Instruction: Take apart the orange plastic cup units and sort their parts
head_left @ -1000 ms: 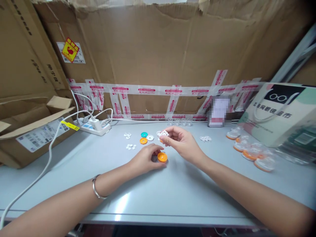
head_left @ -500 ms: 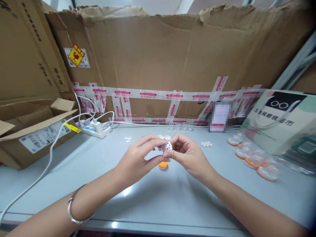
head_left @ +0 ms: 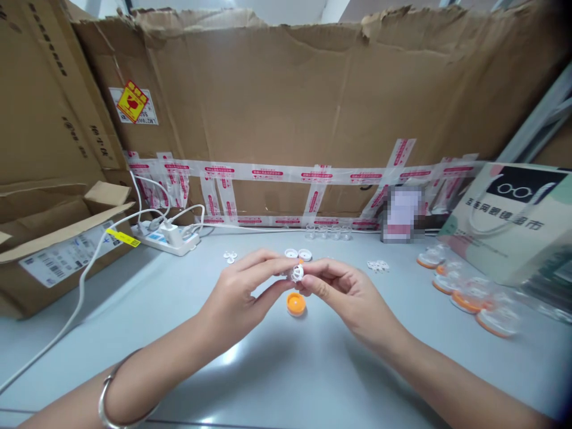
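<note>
Between my two hands is a small white openwork plastic piece (head_left: 297, 273), rounded and lattice-like, held above the table. My left hand (head_left: 245, 286) pinches it from the left with thumb and fingertips. From the other side, my right hand (head_left: 342, 289) has thumb and bent fingers against it; its fingertips partly hide the piece. A bit of orange shows just above the piece, but I cannot tell what it belongs to. Below lies a round orange cap (head_left: 295, 304) on the table. Two round white caps (head_left: 304, 255) sit just behind my fingers.
Small white parts (head_left: 230, 257) lie left, more white parts (head_left: 378, 266) right. Clear cups (head_left: 328, 232) line the back. Clear-topped orange pieces (head_left: 469, 301) stand right, beside a paper bag (head_left: 500, 220). A power strip (head_left: 167, 238), white cable and open carton (head_left: 67, 250) occupy the left.
The white piece is turned slightly and sits a little lower and further left between my fingers. The orange cap below shows more fully, and the view has shifted slightly.
</note>
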